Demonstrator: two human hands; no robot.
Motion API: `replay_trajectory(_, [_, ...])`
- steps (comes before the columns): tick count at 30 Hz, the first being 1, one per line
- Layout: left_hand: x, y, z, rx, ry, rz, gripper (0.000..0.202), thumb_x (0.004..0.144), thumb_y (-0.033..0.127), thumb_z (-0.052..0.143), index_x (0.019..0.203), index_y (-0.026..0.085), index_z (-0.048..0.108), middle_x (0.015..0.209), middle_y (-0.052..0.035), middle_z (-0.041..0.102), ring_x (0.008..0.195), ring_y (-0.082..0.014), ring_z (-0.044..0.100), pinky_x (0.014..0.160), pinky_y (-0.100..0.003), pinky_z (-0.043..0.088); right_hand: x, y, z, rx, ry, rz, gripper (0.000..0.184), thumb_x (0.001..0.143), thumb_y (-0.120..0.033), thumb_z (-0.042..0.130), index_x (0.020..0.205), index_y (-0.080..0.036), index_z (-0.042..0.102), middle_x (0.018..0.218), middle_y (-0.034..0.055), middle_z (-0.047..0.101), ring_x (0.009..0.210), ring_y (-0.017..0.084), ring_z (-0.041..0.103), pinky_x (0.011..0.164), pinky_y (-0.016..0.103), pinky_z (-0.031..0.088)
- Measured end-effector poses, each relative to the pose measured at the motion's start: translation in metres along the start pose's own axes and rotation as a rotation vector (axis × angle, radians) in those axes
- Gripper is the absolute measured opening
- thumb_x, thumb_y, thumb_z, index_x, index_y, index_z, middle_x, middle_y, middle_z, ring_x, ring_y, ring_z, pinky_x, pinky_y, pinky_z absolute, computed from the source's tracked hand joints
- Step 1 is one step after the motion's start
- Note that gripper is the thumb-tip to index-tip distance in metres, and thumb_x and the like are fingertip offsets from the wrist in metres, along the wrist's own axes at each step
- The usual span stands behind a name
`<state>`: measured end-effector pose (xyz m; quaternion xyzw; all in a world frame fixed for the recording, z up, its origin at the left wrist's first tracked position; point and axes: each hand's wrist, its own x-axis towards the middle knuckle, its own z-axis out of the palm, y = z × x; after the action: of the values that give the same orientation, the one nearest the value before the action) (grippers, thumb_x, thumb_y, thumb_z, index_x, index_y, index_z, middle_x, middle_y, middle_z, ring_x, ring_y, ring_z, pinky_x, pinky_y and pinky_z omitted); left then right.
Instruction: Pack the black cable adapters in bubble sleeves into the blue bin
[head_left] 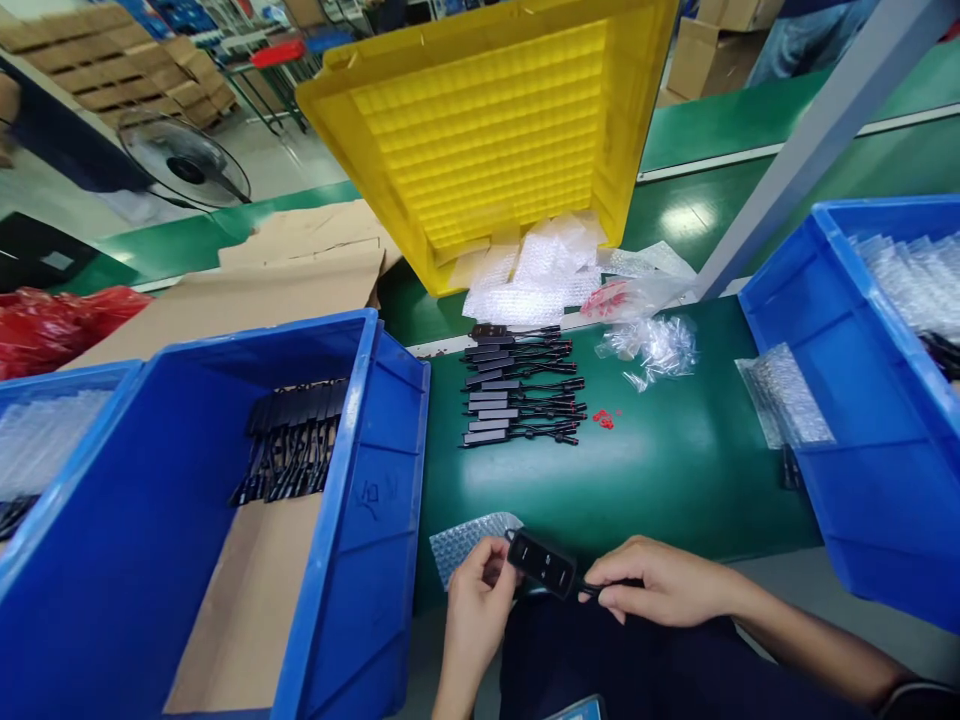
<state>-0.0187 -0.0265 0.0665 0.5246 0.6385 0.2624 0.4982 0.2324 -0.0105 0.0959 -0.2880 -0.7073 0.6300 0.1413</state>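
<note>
A black controller box [543, 564] with white markings and short cables is held between my hands above the near edge of the green table. My left hand [480, 605] pinches its left end, where a small cable loop shows. My right hand [664, 580] grips the cables leaving its right end. Just behind my left hand lies a bubble-wrap pouch [465, 540], partly hidden by the fingers. Farther back, several similar boxes with cables [489, 412] lie stacked in a row, and small red pieces [604, 419] are scattered beside their cable ends.
At left, a blue bin [379, 480] contains cardboard and several black cabled units [296, 435]. Another blue bin [847, 400] stands at right, a bubble pouch [787, 398] against it. Clear plastic bits [660, 350], bubble wrap [532, 280] and a yellow crate [495, 140] are behind.
</note>
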Motion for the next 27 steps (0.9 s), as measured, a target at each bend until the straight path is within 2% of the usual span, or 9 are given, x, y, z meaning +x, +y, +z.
replay_trajectory(3, [-0.001,0.006,0.002,-0.061,0.047,0.072,0.020,0.085,0.034,0.050,0.073,0.018,0.053,0.070,-0.0009,0.052,0.063,-0.0149,0.056,0.055,-0.024,0.050,-0.002,0.002,0.002,-0.107,-0.003,0.045,0.024,0.096,-0.024,0.041,0.087,-0.016,0.062,0.070,0.0003,0.063,0.066,0.012,0.058,0.065,0.020,0.038])
replay_trajectory(6, [-0.002,0.018,0.004,0.084,0.182,0.258,0.019,0.087,0.027,0.049,0.070,0.018,0.052,0.081,-0.0034,0.050,0.065,-0.0128,0.052,0.048,-0.019,0.046,-0.004,0.002,0.002,-0.191,0.012,0.086,0.025,0.096,-0.023,0.041,0.083,-0.018,0.061,0.069,0.0002,0.063,0.066,0.012,0.059,0.065,0.021,0.038])
replay_trajectory(9, [-0.006,0.032,0.011,0.236,0.253,0.446,0.015,0.086,0.016,0.047,0.073,0.018,0.052,0.083,-0.0032,0.049,0.066,-0.0114,0.052,0.054,-0.018,0.048,-0.001,0.001,0.004,-0.226,0.029,0.105,0.026,0.095,-0.024,0.041,0.085,-0.018,0.064,0.074,0.0025,0.067,0.072,0.015,0.062,0.067,0.022,0.040])
replay_trajectory(14, [-0.017,0.047,0.036,0.314,0.143,0.614,0.012,0.085,0.010,0.047,0.079,0.018,0.054,0.086,-0.0044,0.051,0.076,-0.0134,0.057,0.069,-0.022,0.051,0.011,0.003,0.013,-0.172,0.287,0.177,0.034,0.091,-0.025,0.047,0.123,-0.021,0.056,0.105,0.0068,0.069,0.092,0.020,0.065,0.079,0.026,0.046])
replay_trajectory(18, [-0.011,0.056,0.047,0.302,0.026,0.710,0.013,0.086,0.010,0.048,0.088,0.018,0.058,0.091,-0.0066,0.055,0.084,-0.0161,0.059,0.075,-0.025,0.051,0.009,0.004,0.008,-0.171,0.412,0.106,0.032,0.093,-0.022,0.041,0.118,-0.022,0.061,0.100,0.0033,0.071,0.088,0.018,0.066,0.078,0.025,0.049])
replay_trajectory(20, [0.004,0.058,0.036,0.373,0.067,0.780,0.019,0.087,0.014,0.050,0.103,0.019,0.059,0.100,-0.0087,0.057,0.093,-0.0190,0.059,0.081,-0.029,0.050,-0.001,0.004,-0.003,-0.245,0.549,0.070,0.035,0.092,-0.018,0.039,0.119,-0.022,0.061,0.109,0.0044,0.070,0.095,0.018,0.066,0.084,0.027,0.050])
replay_trajectory(22, [0.028,0.057,0.015,0.494,0.190,0.831,0.027,0.088,0.020,0.052,0.115,0.019,0.055,0.104,-0.0103,0.059,0.098,-0.0227,0.058,0.085,-0.034,0.048,-0.015,0.007,-0.017,-0.363,0.751,0.075,0.039,0.089,-0.014,0.039,0.121,-0.020,0.060,0.115,0.0058,0.068,0.102,0.020,0.065,0.089,0.029,0.049])
replay_trajectory(25, [0.076,0.050,-0.016,0.670,0.393,0.816,0.034,0.091,0.038,0.046,0.113,0.015,0.056,0.103,-0.0157,0.059,0.097,-0.0311,0.057,0.085,-0.045,0.046,-0.041,0.019,-0.043,-0.526,1.116,0.175,0.038,0.089,-0.016,0.039,0.119,-0.018,0.061,0.117,0.0074,0.067,0.106,0.021,0.063,0.093,0.032,0.049])
replay_trajectory(27, [0.106,0.041,-0.030,0.746,0.422,0.752,0.046,0.090,0.049,0.039,0.111,0.012,0.056,0.103,-0.0178,0.059,0.095,-0.0342,0.057,0.081,-0.048,0.047,-0.060,0.033,-0.060,-0.596,1.326,0.292,0.037,0.090,-0.019,0.038,0.120,-0.017,0.060,0.117,0.0087,0.066,0.107,0.023,0.063,0.093,0.034,0.050])
